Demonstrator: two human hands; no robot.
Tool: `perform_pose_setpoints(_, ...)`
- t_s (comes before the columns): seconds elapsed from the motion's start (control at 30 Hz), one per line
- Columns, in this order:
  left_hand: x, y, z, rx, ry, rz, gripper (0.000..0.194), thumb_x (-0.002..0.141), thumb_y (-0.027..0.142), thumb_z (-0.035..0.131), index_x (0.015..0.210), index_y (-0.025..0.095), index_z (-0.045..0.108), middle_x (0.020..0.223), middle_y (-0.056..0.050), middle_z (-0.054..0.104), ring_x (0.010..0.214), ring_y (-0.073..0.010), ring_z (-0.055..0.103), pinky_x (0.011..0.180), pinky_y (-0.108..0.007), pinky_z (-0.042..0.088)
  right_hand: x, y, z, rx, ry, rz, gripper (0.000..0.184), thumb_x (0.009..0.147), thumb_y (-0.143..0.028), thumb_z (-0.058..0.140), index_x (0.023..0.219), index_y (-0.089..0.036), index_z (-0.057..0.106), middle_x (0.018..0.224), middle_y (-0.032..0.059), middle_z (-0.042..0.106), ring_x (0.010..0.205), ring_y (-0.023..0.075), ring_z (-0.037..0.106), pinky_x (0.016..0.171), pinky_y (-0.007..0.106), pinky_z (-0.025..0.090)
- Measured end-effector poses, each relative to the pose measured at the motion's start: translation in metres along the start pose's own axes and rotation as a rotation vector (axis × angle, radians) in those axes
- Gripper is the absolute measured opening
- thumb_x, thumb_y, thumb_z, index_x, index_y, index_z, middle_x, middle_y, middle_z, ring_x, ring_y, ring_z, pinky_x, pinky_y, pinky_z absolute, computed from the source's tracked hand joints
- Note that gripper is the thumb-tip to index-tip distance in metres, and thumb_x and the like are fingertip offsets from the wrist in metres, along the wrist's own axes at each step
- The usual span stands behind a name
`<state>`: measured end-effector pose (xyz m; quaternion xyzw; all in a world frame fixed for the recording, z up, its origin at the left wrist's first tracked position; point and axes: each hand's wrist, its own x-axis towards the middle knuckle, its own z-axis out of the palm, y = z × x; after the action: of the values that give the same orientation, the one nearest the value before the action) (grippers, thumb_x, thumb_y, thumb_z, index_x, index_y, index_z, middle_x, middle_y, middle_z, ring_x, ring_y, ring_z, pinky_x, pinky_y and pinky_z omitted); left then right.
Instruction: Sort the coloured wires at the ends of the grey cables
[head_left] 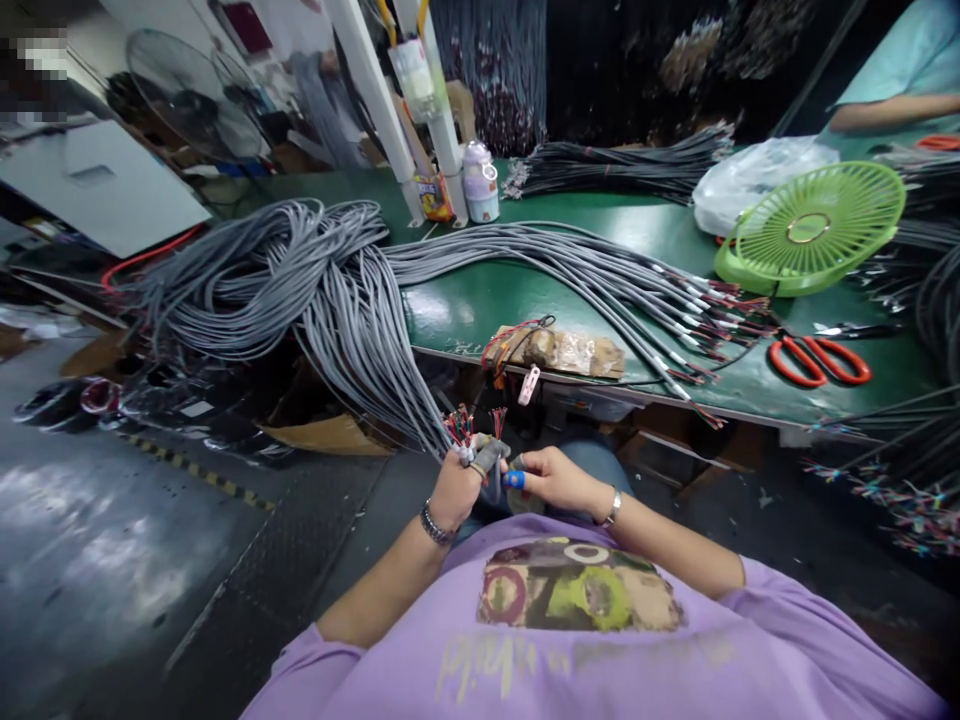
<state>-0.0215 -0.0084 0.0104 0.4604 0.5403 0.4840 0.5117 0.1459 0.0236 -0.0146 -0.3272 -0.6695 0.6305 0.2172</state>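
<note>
My left hand [459,488] is closed round the stripped ends of a bundle of grey cables [394,350], low in front of the table edge. Coloured wire ends [460,425] stick up above its fingers, with a smaller group of reddish wire ends [499,422] just beside them. Grey coverings wrap some of the left fingers. Close by on the right, my right hand [559,480] has its thumb and fingers pinched together near the left fingertips. A blue wrap [514,478] sits on one of its digits. Whatever lies in that pinch is too small to make out.
More grey cables [525,240] stretch across the green table [450,305]. A taped wooden block [574,352] lies at its front edge. Further right are red-handled scissors [819,360] and a green fan [814,230]. A bottle [480,183] stands behind; a co-worker's arm [896,112] shows top right.
</note>
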Motion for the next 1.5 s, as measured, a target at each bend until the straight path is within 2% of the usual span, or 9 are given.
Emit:
perform_pose_setpoints(0.13,-0.005,-0.005,-0.004,0.069,-0.056,0.006,0.033,0.08,0.045,0.061,0.068,0.015,0.066,0.055,-0.001,0.06,0.047,-0.0083,0.046,0.045,-0.02,0.034,0.003,-0.012,-0.013,0.088,0.254,-0.097,0.037,0.078,-0.051,0.06,0.085,-0.014,0.061,0.076,0.0034,0.063,0.062,0.012,0.054,0.057,0.024,0.045)
perform_pose_setpoints(0.2,-0.007,-0.005,-0.004,0.108,-0.12,-0.001,0.035,0.081,0.044,0.06,0.063,0.015,0.065,0.054,-0.001,0.058,0.046,-0.0086,0.045,0.045,-0.021,0.035,0.008,-0.02,-0.015,0.13,0.257,-0.177,0.035,0.075,-0.045,0.066,0.092,-0.015,0.061,0.082,0.0038,0.064,0.07,0.0132,0.057,0.066,0.026,0.047)
perform_pose_setpoints(0.27,-0.008,-0.004,-0.002,0.135,-0.164,0.008,0.034,0.08,0.043,0.062,0.062,0.015,0.065,0.054,-0.001,0.058,0.048,-0.0096,0.047,0.047,-0.021,0.036,0.012,-0.027,-0.014,0.155,0.24,-0.2,0.031,0.074,-0.043,0.067,0.084,-0.015,0.061,0.077,0.0028,0.064,0.069,0.0132,0.057,0.066,0.027,0.047)
perform_pose_setpoints(0.47,-0.004,0.003,0.005,0.136,-0.055,0.024,0.023,0.068,0.037,0.075,0.071,0.015,0.068,0.062,-0.001,0.066,0.056,-0.013,0.056,0.054,-0.023,0.042,0.018,-0.032,-0.005,0.251,0.279,-0.138,0.031,0.07,-0.045,0.069,0.07,-0.017,0.056,0.06,-0.0015,0.06,0.052,0.0116,0.054,0.051,0.024,0.045)
perform_pose_setpoints(0.63,0.001,0.006,0.01,0.204,-0.097,0.034,0.026,0.075,0.037,0.069,0.06,0.015,0.066,0.056,-0.001,0.063,0.054,-0.0119,0.055,0.054,-0.023,0.041,0.017,-0.024,-0.005,0.362,0.349,-0.005,0.036,0.064,-0.048,0.073,0.067,-0.016,0.056,0.053,-0.0036,0.054,0.047,0.0083,0.047,0.044,0.021,0.037)
perform_pose_setpoints(0.77,0.003,0.006,0.015,0.072,-0.048,0.015,0.032,0.077,0.039,0.067,0.057,0.014,0.065,0.055,-0.003,0.063,0.054,-0.0118,0.055,0.054,-0.022,0.042,0.016,-0.021,-0.006,0.428,0.412,0.037,0.039,0.062,-0.049,0.074,0.068,-0.015,0.057,0.055,-0.0039,0.052,0.049,0.0074,0.043,0.045,0.02,0.036)
perform_pose_setpoints(0.97,0.005,0.003,0.017,-0.101,0.044,-0.067,0.029,0.073,0.041,0.069,0.064,0.014,0.064,0.055,-0.002,0.064,0.05,-0.0119,0.057,0.051,-0.023,0.045,0.02,-0.023,-0.005,0.401,0.444,-0.014,0.039,0.061,-0.049,0.075,0.068,-0.015,0.058,0.056,-0.0037,0.051,0.05,0.0074,0.041,0.045,0.021,0.036)
perform_pose_setpoints(1.27,0.009,0.003,0.019,-0.144,0.117,-0.099,0.029,0.069,0.041,0.072,0.068,0.014,0.063,0.056,-0.002,0.065,0.049,-0.0112,0.057,0.047,-0.021,0.044,0.024,-0.017,-0.005,0.358,0.461,-0.037,0.037,0.065,-0.048,0.073,0.071,-0.015,0.06,0.059,-0.0024,0.054,0.053,0.0084,0.043,0.048,0.022,0.036)
perform_pose_setpoints(1.5,0.008,-0.004,0.013,-0.093,0.059,-0.063,0.025,0.074,0.036,0.069,0.063,0.014,0.063,0.055,-0.002,0.064,0.046,-0.0082,0.053,0.044,-0.019,0.036,0.025,-0.022,-0.009,0.354,0.345,-0.023,0.037,0.067,-0.048,0.072,0.079,-0.015,0.061,0.064,-0.002,0.057,0.055,0.0085,0.046,0.047,0.02,0.036)
